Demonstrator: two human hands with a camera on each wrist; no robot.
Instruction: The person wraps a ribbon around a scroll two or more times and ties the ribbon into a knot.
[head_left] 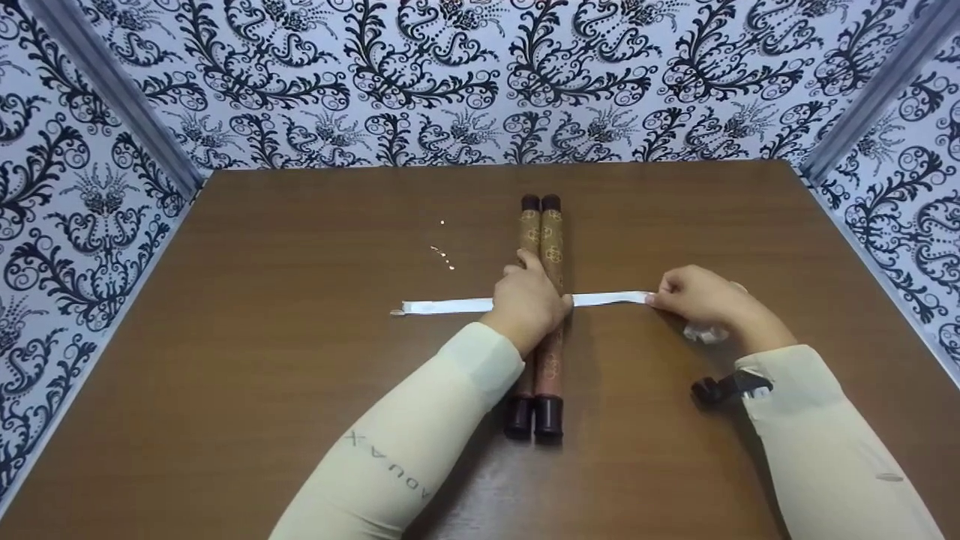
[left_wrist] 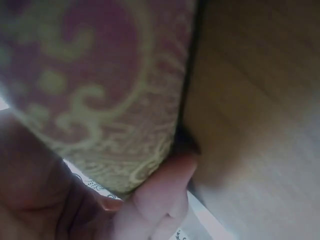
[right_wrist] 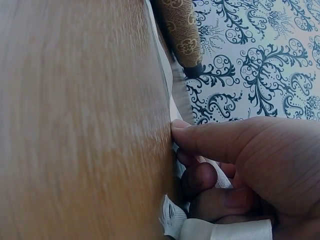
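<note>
Two patterned scrolls (head_left: 553, 247) with dark end knobs lie side by side on the table, pointing away from me. My left hand (head_left: 529, 300) grips them across the middle; in the left wrist view a digit (left_wrist: 167, 187) curls against the brocade of a scroll (left_wrist: 110, 90). A white ribbon (head_left: 450, 306) runs crosswise at the scrolls, and its crossing is hidden by my left hand. To the right, my right hand (head_left: 697, 300) pinches the ribbon between thumb and fingers. More white ribbon (right_wrist: 220, 175) shows among its curled fingers in the right wrist view.
The brown table (head_left: 300, 375) is bounded by patterned walls (head_left: 435, 75) at the back and sides. Small pale bits (head_left: 444, 256) lie left of the scrolls. A crumpled whitish piece (head_left: 706, 332) shows under the right hand. A black strap piece (head_left: 724, 390) sits at the right sleeve.
</note>
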